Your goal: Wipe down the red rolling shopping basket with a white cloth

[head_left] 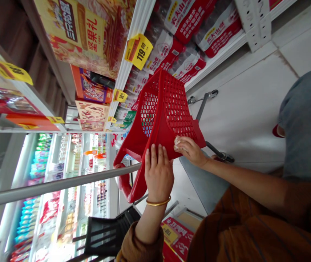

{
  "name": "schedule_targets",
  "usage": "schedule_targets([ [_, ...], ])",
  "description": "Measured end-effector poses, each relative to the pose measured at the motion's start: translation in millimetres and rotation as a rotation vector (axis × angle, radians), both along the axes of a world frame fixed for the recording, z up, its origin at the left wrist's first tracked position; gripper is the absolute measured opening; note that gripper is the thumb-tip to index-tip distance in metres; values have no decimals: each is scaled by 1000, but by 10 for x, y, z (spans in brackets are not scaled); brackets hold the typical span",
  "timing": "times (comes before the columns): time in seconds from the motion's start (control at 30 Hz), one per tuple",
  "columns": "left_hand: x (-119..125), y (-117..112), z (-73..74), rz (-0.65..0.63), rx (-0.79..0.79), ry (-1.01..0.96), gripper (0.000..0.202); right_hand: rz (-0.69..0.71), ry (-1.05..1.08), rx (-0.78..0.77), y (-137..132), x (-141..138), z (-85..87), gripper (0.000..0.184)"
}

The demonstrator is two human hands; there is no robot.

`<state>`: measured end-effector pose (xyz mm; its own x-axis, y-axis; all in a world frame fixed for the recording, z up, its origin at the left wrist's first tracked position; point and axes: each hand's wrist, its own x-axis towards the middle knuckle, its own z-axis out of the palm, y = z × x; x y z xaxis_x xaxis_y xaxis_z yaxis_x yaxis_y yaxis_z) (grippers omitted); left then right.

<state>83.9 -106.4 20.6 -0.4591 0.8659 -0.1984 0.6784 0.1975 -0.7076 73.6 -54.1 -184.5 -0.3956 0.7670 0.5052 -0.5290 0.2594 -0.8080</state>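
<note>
Our cart with red plastic basket (pixel 163 128) stands on the tiled floor (pixel 242 109), just beside the front edge of the low shelf (pixel 217 58) that carries the bottles (pixel 181 20). Our left hand (pixel 159 178) lies with fingers spread on the solid wall, near the basket's rim, and seems only to steady it. Our right hand (pixel 191 151) has its fingers bent around a crumpled pale wad (pixel 176 143), pinching it against the lower wall, close to the perforated side. We judge the basket stiff, rather light and not fragile, but smooth and perhaps slippery; with small wheels (pixel 227 158) below, the cart could roll away under pressure. The rim or the red handle (pixel 124 178) looks the best place to take hold; the wad should be soft and easily squeezed. We cannot tell whether it is cloth or paper. The left palm is hidden, the basket's bottom also, and the grey pole (pixel 63 183) is cut off by the left border of this strongly tilted view.
</note>
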Motion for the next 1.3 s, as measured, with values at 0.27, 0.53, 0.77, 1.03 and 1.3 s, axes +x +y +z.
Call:
schedule_targets([
  [0.27,-37,75,-181,24,-35,-64,47,73,-8,18,-51,-55,5,47],
  [0.53,-91,58,-306,53,-67,-40,49,30,36,145,-177,-53,2,57],
  [0.77,-104,44,-341,57,-61,-35,52,3,30,189,-183,-71,-326,61],
  [1.03,-95,56,-363,60,-34,-35,49,-5,-15,215,-147,13,-552,61],
  [1.3,-126,193,-578,80,-85,-75,48,43,-55,160,-104,126,-750,53],
])
